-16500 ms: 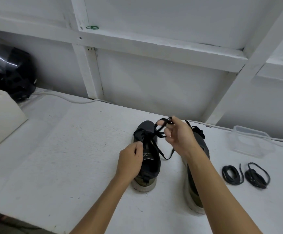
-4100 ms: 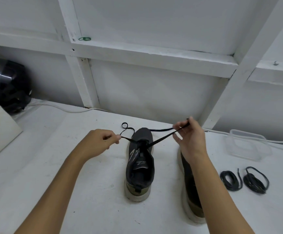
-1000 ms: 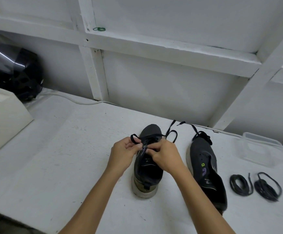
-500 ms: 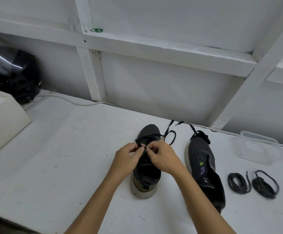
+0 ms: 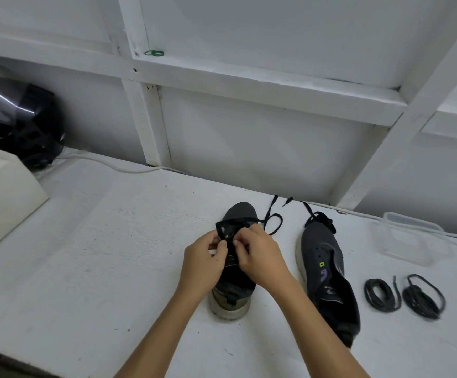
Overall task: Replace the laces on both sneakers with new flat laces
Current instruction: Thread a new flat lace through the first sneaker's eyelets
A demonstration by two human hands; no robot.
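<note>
Both hands meet over the lacing of the left shoe (image 5: 235, 276), which stands on the white worktop (image 5: 91, 257). The left hand (image 5: 202, 264) and right hand (image 5: 260, 259) each pinch the flat black lace (image 5: 272, 223) with curled fingers; the fingertips hide the eyelets, so how far it is threaded cannot be told. Its loose end loops beside the toe. The right shoe (image 5: 328, 271) lies just beside, tilted, a lace bunched at its toe. Two coiled laces (image 5: 404, 296) rest further right, near a clear box (image 5: 410, 238).
</note>
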